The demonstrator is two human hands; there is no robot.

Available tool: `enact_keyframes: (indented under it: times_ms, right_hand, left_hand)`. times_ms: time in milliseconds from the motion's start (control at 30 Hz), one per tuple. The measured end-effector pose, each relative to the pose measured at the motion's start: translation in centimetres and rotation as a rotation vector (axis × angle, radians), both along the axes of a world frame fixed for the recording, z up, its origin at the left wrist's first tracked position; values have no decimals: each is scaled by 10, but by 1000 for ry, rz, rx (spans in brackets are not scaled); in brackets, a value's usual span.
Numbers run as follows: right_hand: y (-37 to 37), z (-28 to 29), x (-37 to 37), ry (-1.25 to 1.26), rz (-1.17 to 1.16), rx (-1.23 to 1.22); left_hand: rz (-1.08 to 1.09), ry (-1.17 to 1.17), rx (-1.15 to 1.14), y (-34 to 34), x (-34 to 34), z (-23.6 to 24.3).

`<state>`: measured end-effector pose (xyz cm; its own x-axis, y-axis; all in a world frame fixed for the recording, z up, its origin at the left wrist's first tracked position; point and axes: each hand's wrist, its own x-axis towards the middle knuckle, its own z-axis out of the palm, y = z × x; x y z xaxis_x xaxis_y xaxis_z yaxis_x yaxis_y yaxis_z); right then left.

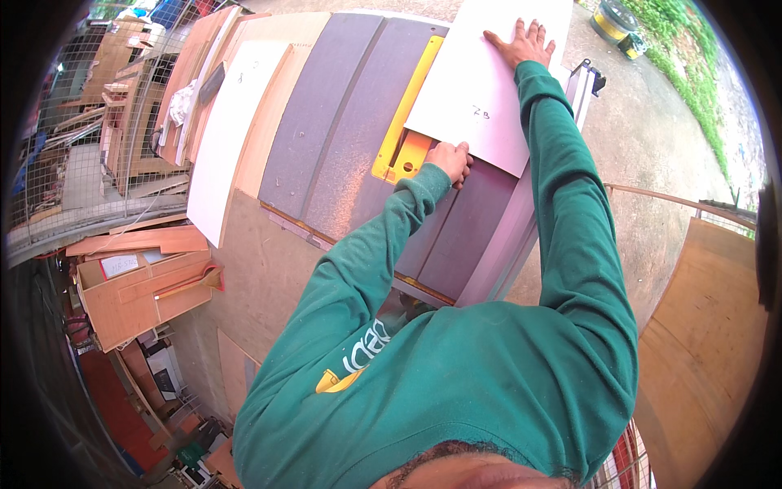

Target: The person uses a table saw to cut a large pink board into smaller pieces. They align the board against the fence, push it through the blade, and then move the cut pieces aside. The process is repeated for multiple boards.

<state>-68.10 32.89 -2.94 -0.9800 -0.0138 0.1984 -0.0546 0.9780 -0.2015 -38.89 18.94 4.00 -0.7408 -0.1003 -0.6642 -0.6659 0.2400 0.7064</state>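
Note:
A white board (456,98) with handwritten marks lies on the dark grey table saw (326,106), partly over its yellow insert plate (386,155). My left hand (450,163) has its fingers curled at the board's near edge, gripping it. My right hand (525,46), its arm stretched forward, lies spread on the board's upper right part, near the fence rail (524,225) along the saw's right side. The blade is not visible.
Loose white and wooden panels (236,98) lean left of the saw, near a mesh barrier (65,163). Wooden boxes and offcuts (147,285) are at lower left. A black-and-yellow machine (612,24) stands beyond the saw. A curved plywood sheet (700,342) is at right.

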Motion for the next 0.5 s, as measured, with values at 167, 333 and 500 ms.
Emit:
enact_keyframes:
  times_ms: [167, 333, 500]
  right_hand:
    - [-2, 1, -1, -4, -6, 13]
    - [-1, 1, -1, -1, -2, 6]
    - [-1, 1, -1, -8, 4, 12]
  left_hand:
    - [0, 5, 4, -1, -1, -3]
    - [3, -12, -2, 1, -3, 4]
    - [4, -10, 2, 0, -2, 1]
